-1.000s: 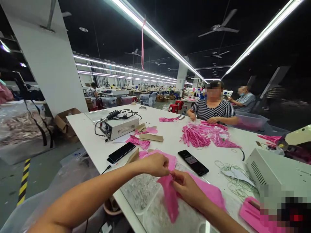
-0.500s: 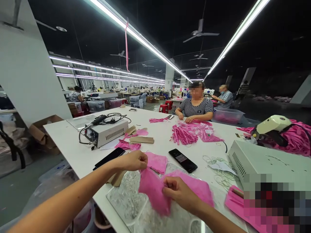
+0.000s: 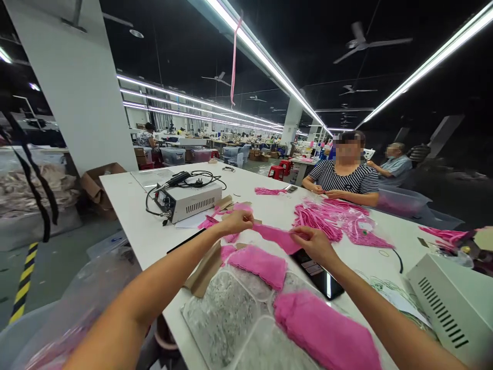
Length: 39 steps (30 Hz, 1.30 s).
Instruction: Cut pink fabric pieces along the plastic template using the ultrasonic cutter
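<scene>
A strip of thin pink fabric (image 3: 274,236) is stretched between my two hands above the table. My left hand (image 3: 241,222) pinches its left end, and my right hand (image 3: 314,241) grips the right end between thumb and fingers. Below lies a scallop-edged pink fabric piece (image 3: 258,264) on a clear plastic sheet (image 3: 223,313). Nearer to me, a stack of pink fabric pieces (image 3: 323,329) rests on the same plastic. A black phone (image 3: 321,277) lies under my right hand, partly hidden by it.
A grey control box (image 3: 196,203) with a cabled handpiece stands at the back left. Beyond my right hand are bundles of pink strips (image 3: 316,221) and a bagged pink bundle (image 3: 364,231). A co-worker (image 3: 342,174) sits across the white table (image 3: 246,187). Another vented box (image 3: 454,298) stands right.
Both hands have lifted the pink fabric up and away from me, from over the plastic sheet, and now hold it stretched sideways. The view has turned left.
</scene>
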Each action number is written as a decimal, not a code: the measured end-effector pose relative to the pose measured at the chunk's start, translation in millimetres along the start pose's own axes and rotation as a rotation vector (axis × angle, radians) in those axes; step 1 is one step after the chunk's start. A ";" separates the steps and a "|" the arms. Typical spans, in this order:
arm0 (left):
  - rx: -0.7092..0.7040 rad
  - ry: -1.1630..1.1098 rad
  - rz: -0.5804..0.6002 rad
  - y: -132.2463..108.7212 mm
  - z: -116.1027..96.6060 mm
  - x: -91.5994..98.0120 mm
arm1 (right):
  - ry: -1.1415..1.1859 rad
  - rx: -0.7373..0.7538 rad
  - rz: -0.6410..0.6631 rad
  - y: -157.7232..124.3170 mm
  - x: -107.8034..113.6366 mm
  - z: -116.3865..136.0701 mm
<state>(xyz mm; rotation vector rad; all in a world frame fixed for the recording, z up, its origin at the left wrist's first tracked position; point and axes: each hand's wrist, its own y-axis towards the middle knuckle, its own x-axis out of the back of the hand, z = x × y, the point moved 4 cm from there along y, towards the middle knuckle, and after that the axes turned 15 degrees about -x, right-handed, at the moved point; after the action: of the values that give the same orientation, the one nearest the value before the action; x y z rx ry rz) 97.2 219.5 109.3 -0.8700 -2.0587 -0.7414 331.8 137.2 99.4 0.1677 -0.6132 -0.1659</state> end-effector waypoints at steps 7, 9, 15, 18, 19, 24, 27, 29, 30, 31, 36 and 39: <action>-0.242 0.106 0.036 -34.0 28.8 -38.5 | -0.278 0.256 0.056 -42.9 -61.6 -27.5; -0.273 0.120 0.055 -45.2 32.8 -47.1 | -0.332 0.287 0.113 -53.9 -77.9 -35.7; -0.319 0.181 0.086 -62.2 32.2 -50.6 | -0.384 0.282 0.226 -59.2 -89.4 -33.2; -0.320 0.225 0.088 -66.2 26.9 -47.6 | -0.339 0.227 0.232 -60.7 -77.0 -24.3; -0.317 0.234 0.076 -66.7 22.7 -47.3 | -0.312 0.192 0.210 -61.6 -68.2 -22.8; -0.355 0.178 0.071 -62.1 -27.5 -72.2 | -0.172 -0.108 0.061 -85.7 0.6 -38.3; -0.439 0.084 0.161 -54.1 -69.0 -108.4 | -0.130 -0.266 0.109 -121.7 30.3 -53.7; -0.489 0.040 0.212 -46.4 -90.8 -131.8 | -0.122 -0.329 0.156 -147.8 36.8 -60.3; -0.510 0.027 0.236 -42.0 -98.6 -141.8 | -0.123 -0.349 0.173 -159.3 36.7 -62.8; -0.525 0.021 0.257 -37.2 -103.9 -150.1 | -0.128 -0.361 0.180 -168.9 35.2 -65.2; -0.538 0.025 0.334 -17.6 -104.3 -165.2 | -0.164 -0.356 0.126 -186.0 25.2 -78.9; -0.525 0.020 0.379 -15.5 -98.6 -162.7 | -0.179 -0.335 0.108 -184.1 23.8 -84.2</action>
<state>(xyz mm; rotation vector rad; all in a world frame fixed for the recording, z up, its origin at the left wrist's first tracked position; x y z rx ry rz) 203.6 84.8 26.0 -1.4851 -1.6242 -1.0837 380.9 -37.8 7.1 -0.2061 -0.7608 -0.1776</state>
